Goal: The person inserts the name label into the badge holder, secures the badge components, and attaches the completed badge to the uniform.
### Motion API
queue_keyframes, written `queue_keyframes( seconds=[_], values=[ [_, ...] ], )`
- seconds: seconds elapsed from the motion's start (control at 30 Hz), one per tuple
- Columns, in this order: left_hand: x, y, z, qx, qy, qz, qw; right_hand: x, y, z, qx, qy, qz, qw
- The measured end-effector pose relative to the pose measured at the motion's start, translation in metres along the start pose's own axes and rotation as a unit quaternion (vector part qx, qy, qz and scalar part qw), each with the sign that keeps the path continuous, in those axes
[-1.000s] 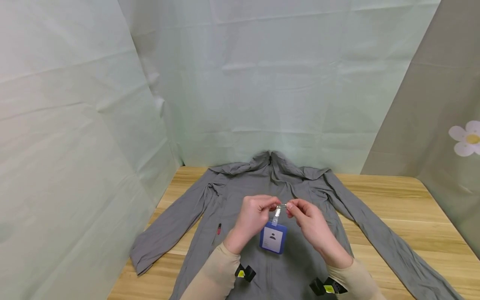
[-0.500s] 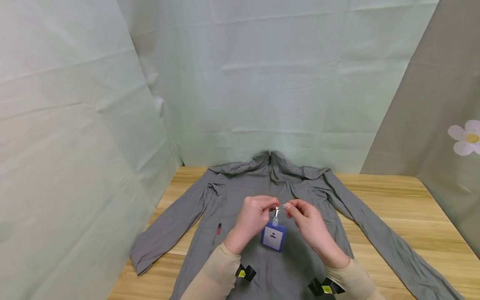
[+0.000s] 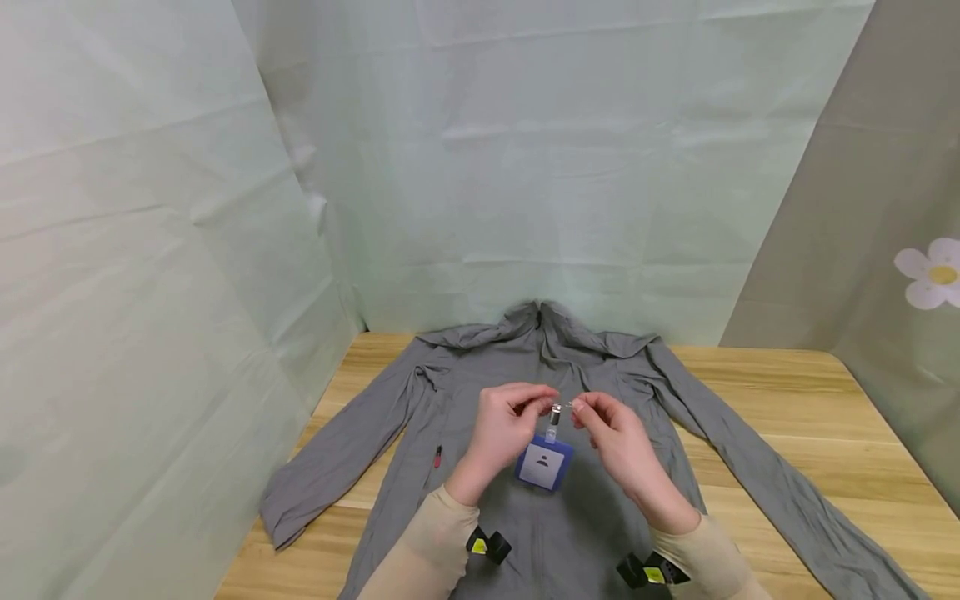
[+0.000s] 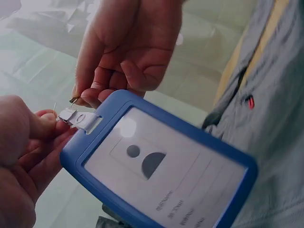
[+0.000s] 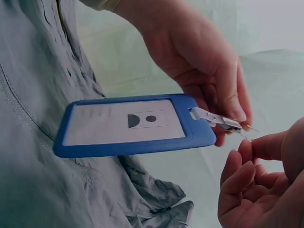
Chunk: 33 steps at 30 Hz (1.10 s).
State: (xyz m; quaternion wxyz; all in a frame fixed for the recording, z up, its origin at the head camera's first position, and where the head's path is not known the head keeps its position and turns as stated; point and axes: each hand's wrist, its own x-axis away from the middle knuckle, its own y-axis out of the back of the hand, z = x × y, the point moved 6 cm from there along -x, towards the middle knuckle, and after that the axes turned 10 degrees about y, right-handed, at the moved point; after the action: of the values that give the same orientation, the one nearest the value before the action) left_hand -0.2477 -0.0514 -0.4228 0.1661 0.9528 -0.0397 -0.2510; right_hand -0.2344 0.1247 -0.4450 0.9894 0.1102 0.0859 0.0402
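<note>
A blue-framed ID badge with a person icon hangs above a grey jacket. My left hand pinches the silver metal clip at the top of the badge strap. A thin pin needle sticks out past the left fingertips, apart from the pin's catch end. My right hand pinches that catch end between thumb and forefinger, its other fingers curled. The badge tilts a little in the head view, its card facing up.
The jacket lies spread on a wooden table, collar at the back, sleeves out to both sides. A small red zip pull shows on its left side. Pale cloth walls enclose the back and sides. Black wrist devices sit below the forearms.
My left hand has risen slightly and shifted left, its fingers a little more spread. The badge has come up with it and swung to a different tilt. My right hand is nearly still.
</note>
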Motion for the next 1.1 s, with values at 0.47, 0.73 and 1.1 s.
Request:
queue_keyframes(
  seconds=[0.47, 0.73, 1.1],
  values=[
    [-0.015, -0.016, 0.024, 0.233, 0.188, 0.065, 0.9519, -0.015, 0.009, 0.004, -0.014, 0.039, -0.035, 0.999],
    [-0.034, -0.025, 0.044, 0.254, 0.258, 0.045, 0.9312, -0.037, 0.019, -0.009, -0.029, 0.017, -0.016, 0.999],
    [-0.056, -0.039, 0.076, 0.269, 0.337, 0.046, 0.9012, -0.084, 0.047, -0.056, 0.052, -0.004, -0.011, 0.999]
  ],
)
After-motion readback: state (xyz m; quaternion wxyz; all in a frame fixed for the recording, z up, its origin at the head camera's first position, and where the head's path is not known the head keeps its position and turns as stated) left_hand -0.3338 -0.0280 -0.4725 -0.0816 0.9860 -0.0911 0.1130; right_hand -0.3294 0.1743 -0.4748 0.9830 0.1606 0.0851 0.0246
